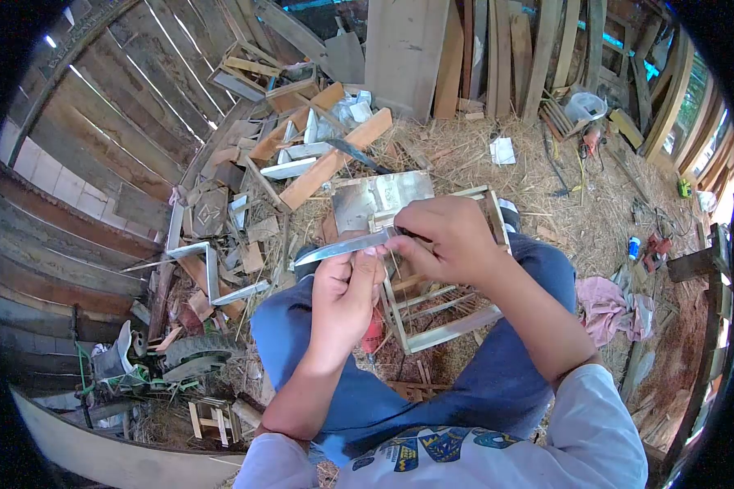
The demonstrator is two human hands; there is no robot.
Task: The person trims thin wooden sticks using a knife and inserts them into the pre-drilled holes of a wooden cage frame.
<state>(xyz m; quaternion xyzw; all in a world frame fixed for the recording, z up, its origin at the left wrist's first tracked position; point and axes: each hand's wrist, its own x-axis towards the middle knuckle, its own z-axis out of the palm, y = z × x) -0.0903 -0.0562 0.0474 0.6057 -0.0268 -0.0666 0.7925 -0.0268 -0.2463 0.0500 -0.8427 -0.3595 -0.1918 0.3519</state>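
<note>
A knife (344, 247) with a shiny blade lies across the space in front of me, its tip pointing left. My right hand (444, 236) is closed round its handle end. Under the blade, my left hand (347, 285) has its thumb and fingers pressed together at the blade near the handle; whether they hold something small there is hidden. Below and right of the hands, a wooden frame (453, 328) with thin slats stands between my legs. Behind the hands lies a flat metallic-looking panel (381, 198). A red tool (372, 332) shows beside my left forearm.
Planks (337, 159) and scrap wood are piled ahead to the left. Boards (408, 57) lean on the far wall. A pink cloth (602, 306), a blue can (634, 248) and a red tool (655, 253) lie right. A wheel (197, 350) sits left.
</note>
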